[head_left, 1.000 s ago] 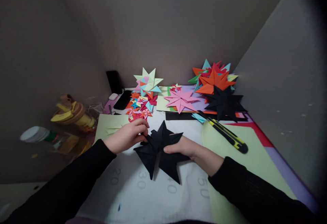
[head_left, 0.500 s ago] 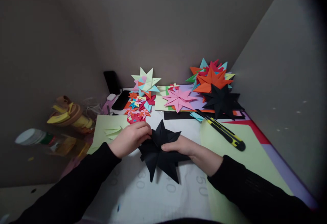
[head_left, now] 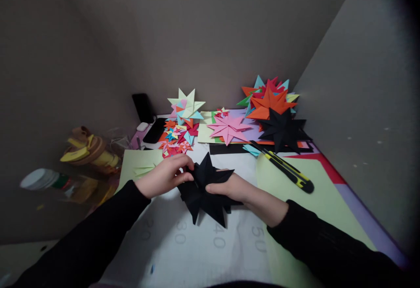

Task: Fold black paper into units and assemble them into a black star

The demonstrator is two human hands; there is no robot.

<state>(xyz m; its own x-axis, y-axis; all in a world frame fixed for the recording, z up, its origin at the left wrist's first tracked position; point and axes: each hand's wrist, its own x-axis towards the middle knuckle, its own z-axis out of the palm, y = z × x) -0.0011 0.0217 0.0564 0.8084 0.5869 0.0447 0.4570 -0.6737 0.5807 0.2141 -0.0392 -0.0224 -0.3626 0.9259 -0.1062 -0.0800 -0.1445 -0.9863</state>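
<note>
A black folded paper star is held just above the white mat in the middle of the table. My left hand pinches the star's left points with thumb and fingertips. My right hand grips the star's right side, thumb on top and fingers underneath. Both sleeves are black.
Finished paper stars lie at the back: pale green, pink, orange, black, plus several small ones. A yellow-black utility knife rests on light green paper. A phone and bottles sit left.
The star has been turned and drawn slightly left and up between my hands. My left fingers have shifted their pinch on its left points. The view drifted a little.
</note>
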